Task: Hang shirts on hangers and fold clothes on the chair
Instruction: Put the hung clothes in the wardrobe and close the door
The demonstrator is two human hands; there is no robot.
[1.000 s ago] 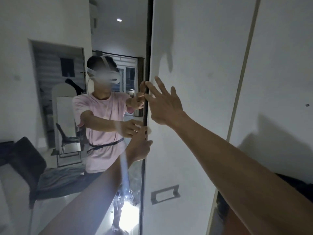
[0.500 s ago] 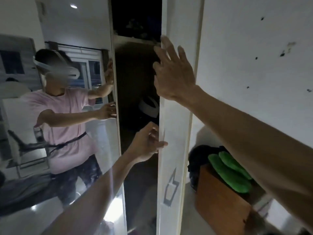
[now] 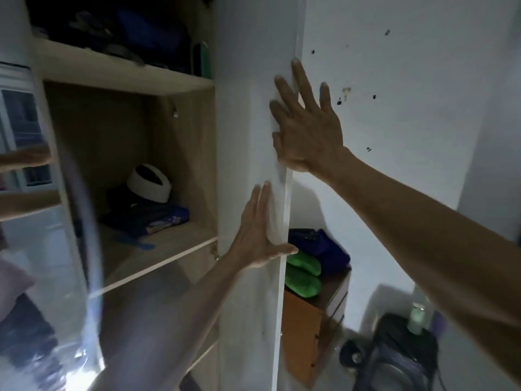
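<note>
Two bare hands press on a white wardrobe door (image 3: 248, 136). The door stands open, with its thin edge facing us. The right hand (image 3: 307, 128) is higher up. Its fingers are spread wide and flat, and they lie over the door's edge. It grips nothing. The left hand (image 3: 258, 235) is lower down. Its palm is flat on the door, and its thumb sticks out past the edge. It grips nothing too.

Inside the wardrobe are wooden shelves. On the middle shelf (image 3: 146, 252) lies a pile of dark blue folded clothes (image 3: 146, 218). A white round thing (image 3: 149, 183) sits on the pile at the back. The top shelf (image 3: 118, 74) holds dark things, too dim to tell what they are.

At the far left is a shiny mirror door (image 3: 42, 249), all blurry.

Behind the white door stands a small brown cabinet (image 3: 307, 328). Two green slippers (image 3: 303, 273) lie on top of it, beside a blue cloth (image 3: 321, 246). A black bag (image 3: 400, 359) is on the floor near it, with a pale bottle (image 3: 417, 320) on top. No shirts on hangers and no chair show here.
</note>
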